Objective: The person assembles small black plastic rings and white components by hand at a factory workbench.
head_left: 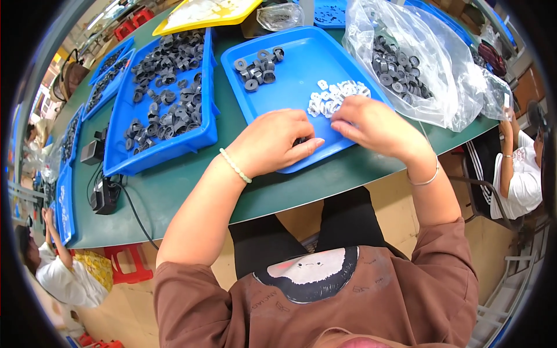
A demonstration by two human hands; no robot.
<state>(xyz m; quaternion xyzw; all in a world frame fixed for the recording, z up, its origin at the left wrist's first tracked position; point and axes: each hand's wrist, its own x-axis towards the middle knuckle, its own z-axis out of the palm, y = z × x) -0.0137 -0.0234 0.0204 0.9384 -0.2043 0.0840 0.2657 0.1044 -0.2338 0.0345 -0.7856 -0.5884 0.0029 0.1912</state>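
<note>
My left hand [282,141] is over the near part of a shallow blue tray [278,42], its fingers closed round a small dark plastic part [299,141] that is mostly hidden. On the right, my right hand [378,124] reaches to the near side of a heap of small white plastic pieces [325,101]. Its thumb and fingers are bent together there; what is between them is hidden. A cluster of dark grey ring-shaped parts [255,69] lies in the tray's far left corner.
Left of the tray stands a deeper blue bin [206,136] of dark grey ring parts. To the right lies a clear plastic bag [447,75] with more rings. A yellow tray [249,7] is behind. Black adapters [104,196] with a cable rest on the green table [156,197]. People sit at both sides.
</note>
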